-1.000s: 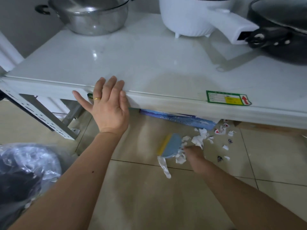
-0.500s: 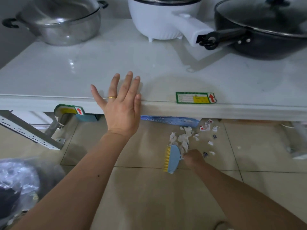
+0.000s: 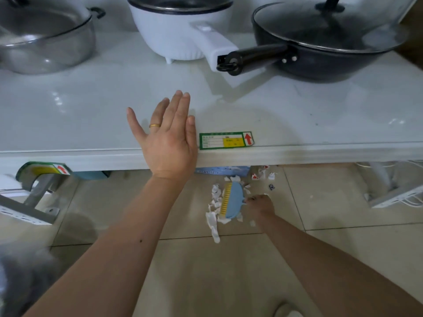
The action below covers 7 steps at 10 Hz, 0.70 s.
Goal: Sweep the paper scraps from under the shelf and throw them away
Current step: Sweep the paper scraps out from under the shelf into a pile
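My right hand is low at the floor, shut on the handle of a small blue brush with yellow bristles. White paper scraps are bunched around the brush on the beige tiles, just in front of the shelf's front edge. A few more scraps with red and blue print lie further right, at the shadow line under the shelf. My left hand rests flat, fingers spread, on the front edge of the white shelf top.
On the shelf stand a steel pot, a white electric cooker and a lidded black pan. A blue flat package lies under the shelf. Metal shelf legs stand left and right. A dark plastic bag is bottom left.
The brush has swung back over the scraps, its bristles now facing left with the pile gathered round it. My left hand slid right along the shelf edge as the view shifted.
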Each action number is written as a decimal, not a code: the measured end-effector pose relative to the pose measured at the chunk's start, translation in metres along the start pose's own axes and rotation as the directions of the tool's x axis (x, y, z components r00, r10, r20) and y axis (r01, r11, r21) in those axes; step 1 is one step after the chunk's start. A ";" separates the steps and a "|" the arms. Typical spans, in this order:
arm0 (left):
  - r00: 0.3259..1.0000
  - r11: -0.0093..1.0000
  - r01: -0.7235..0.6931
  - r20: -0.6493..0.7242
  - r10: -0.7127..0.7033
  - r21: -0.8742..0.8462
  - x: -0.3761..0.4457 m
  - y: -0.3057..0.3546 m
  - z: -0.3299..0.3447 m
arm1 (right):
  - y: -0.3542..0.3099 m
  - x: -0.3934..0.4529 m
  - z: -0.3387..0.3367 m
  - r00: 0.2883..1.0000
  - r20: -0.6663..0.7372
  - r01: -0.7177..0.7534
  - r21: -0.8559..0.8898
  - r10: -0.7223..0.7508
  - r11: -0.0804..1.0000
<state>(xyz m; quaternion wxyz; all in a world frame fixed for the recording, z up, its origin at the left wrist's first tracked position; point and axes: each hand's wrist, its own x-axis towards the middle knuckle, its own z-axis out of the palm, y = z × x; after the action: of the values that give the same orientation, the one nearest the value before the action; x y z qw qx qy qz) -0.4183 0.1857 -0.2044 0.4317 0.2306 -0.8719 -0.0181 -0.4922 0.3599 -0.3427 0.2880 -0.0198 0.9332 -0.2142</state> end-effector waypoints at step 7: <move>0.963 0.989 0.016 -0.267 0.024 0.146 -0.007 0.012 0.027 | 0.035 0.049 -0.011 0.934 -0.353 0.076 0.076 -0.045 0.994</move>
<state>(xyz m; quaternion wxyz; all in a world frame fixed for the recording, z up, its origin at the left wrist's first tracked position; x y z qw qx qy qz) -0.4398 0.1946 -0.2245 0.5275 0.2602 -0.8050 0.0784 -0.5360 0.3879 -0.3754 0.1107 0.0028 0.9581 -0.2642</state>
